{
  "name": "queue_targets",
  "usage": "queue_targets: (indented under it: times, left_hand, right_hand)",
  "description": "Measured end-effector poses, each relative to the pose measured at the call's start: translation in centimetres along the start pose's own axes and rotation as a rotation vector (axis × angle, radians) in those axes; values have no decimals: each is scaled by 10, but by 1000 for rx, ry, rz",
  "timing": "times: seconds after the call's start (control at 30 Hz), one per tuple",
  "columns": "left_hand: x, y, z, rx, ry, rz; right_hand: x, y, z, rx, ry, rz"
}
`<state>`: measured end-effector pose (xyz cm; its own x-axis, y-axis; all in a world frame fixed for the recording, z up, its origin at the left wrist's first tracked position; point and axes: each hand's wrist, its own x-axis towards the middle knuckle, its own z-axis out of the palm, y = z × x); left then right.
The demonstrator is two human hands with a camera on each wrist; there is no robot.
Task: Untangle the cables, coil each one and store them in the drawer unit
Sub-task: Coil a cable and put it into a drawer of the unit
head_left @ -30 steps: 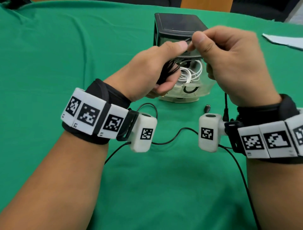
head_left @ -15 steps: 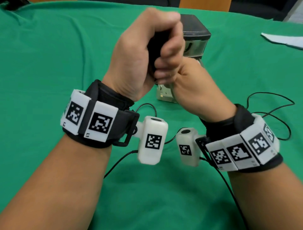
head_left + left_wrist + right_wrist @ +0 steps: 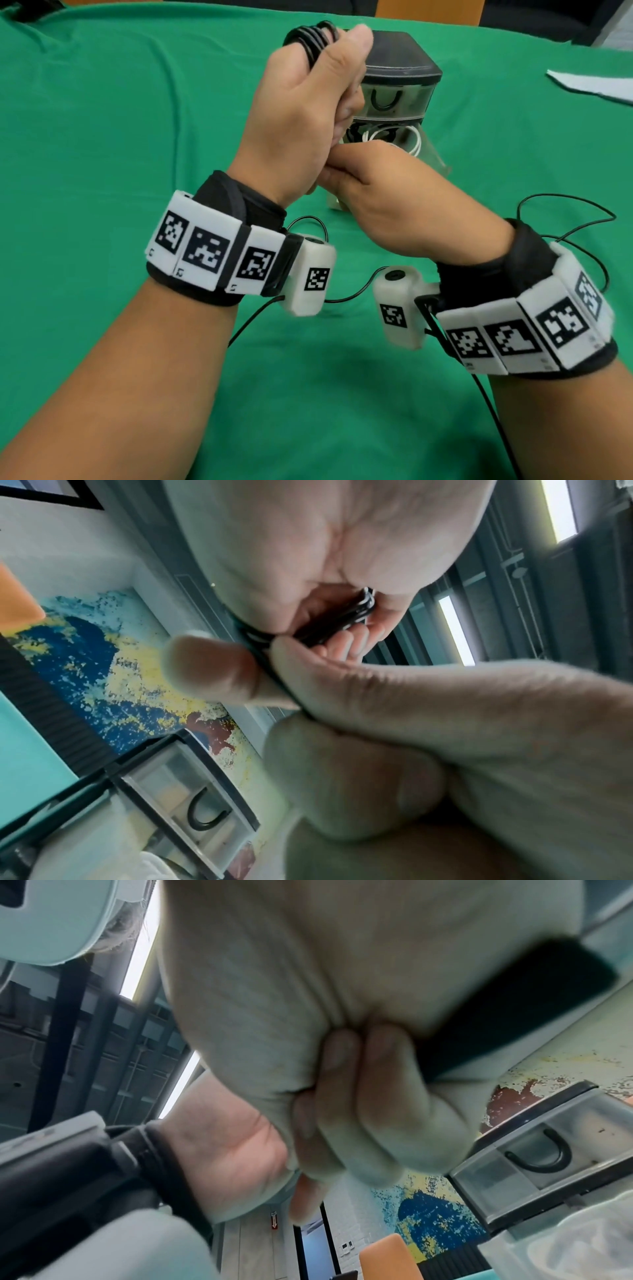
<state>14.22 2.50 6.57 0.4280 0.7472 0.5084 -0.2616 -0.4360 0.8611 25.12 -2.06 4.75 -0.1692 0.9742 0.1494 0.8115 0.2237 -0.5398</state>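
Observation:
My left hand (image 3: 308,109) is raised in a fist in front of the drawer unit (image 3: 404,65) and grips a coiled black cable (image 3: 313,36), whose loops stick out above the fist. In the left wrist view the coil (image 3: 346,620) lies across the palm. My right hand (image 3: 387,198) sits just below the left one, fingers curled. There its thumb (image 3: 212,669) and a finger pinch a strand of the black cable. The unit's top drawer (image 3: 387,99) is closed. The drawer below it (image 3: 428,150) is pulled out and holds a white cable (image 3: 416,138).
A green cloth (image 3: 120,137) covers the table. Thin black wires (image 3: 568,219) loop on the cloth to the right of my right wrist and run between the wrists. A white sheet (image 3: 596,85) lies at the far right.
Both hands were level before the drawer, pinching the cable. My left hand has risen with the coil, whose loops now show above the fist. My right hand has dropped beneath it.

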Motion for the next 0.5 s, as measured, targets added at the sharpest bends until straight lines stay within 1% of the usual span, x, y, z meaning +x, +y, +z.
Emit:
queue_targets:
  times: [0.1, 0.17, 0.23, 0.33, 0.5]
  left_hand:
    - [0, 4, -3, -83, 24, -45]
    - [0, 8, -6, -165, 77, -59]
    - [-1, 9, -7, -211, 141, -45]
    - [-2, 9, -5, -173, 222, -5]
    - [0, 6, -3, -133, 296, 39]
  right_hand:
    - [-2, -2, -3, 36, 1, 0]
    - [-4, -5, -5, 78, 31, 9]
    - [-5, -9, -4, 105, 59, 7]
    - [-4, -14, 2, 72, 58, -7]
    - [-3, -15, 7, 15, 73, -35]
